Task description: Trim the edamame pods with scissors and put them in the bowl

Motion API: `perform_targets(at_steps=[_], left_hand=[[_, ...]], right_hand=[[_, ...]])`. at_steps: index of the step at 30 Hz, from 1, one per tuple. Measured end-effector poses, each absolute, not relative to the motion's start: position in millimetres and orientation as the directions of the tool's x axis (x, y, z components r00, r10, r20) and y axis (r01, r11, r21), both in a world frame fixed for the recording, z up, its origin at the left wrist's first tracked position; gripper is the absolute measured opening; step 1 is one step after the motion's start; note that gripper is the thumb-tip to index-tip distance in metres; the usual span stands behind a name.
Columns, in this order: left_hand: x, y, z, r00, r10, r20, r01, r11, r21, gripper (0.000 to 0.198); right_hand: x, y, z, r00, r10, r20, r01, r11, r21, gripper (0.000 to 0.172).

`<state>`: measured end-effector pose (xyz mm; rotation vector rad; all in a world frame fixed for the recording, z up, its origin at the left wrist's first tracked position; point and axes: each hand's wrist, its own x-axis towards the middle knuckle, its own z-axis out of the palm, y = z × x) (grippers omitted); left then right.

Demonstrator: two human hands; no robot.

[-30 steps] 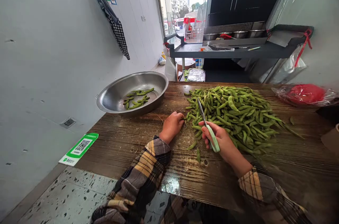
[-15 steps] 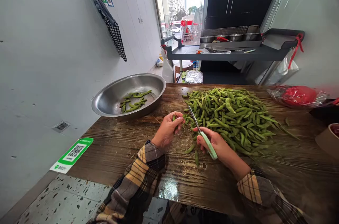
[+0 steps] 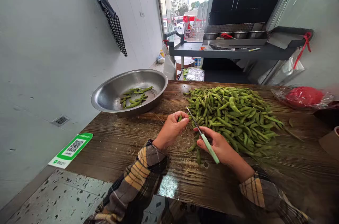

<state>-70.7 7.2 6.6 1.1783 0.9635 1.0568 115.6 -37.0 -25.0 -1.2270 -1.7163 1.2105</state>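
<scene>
My left hand [image 3: 171, 129] is closed, pinching a green edamame pod [image 3: 180, 118] just above the wooden table [image 3: 127, 146]. My right hand [image 3: 217, 142] grips green-handled scissors [image 3: 202, 135], whose blades point up and left toward the pod. A large pile of edamame pods [image 3: 233, 114] lies just beyond both hands. A few loose pods [image 3: 194, 148] lie on the table between my hands. A wide steel basin [image 3: 111, 93] with several pods in it sits at the table's far left corner.
A red item in a clear plastic bag [image 3: 304, 96] lies at the far right. A brown bowl's edge [image 3: 329, 141] shows at the right. A grey wall with a QR sticker [image 3: 70, 149] runs along the left. A dark counter [image 3: 233, 51] with metal bowls stands behind.
My left hand picked a pod from the pile's edge and lifted it. The scissors in my right hand swung left, their tips now close to that pod.
</scene>
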Motion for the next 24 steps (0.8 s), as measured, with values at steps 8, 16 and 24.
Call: perform_targets(at_steps=[8,16,24], left_hand=[[-71,8,5,0.229,0.971,-0.062,-0.11,0.089,0.99,0.024],[-78,12,8,0.255,0.963,0.085,0.161,-0.129,0.978,0.025],[-83,16,9,0.286,0.951,0.119,0.253,-0.195,0.948,0.02]], right_hand=[[117,-35,-30,-0.295,0.956,0.01,0.36,0.12,-0.925,0.056],[117,-34,-32,-0.304,0.952,0.037,0.355,0.15,-0.923,0.054],[117,-34,-27,-0.336,0.94,0.054,0.339,0.174,-0.925,0.046]])
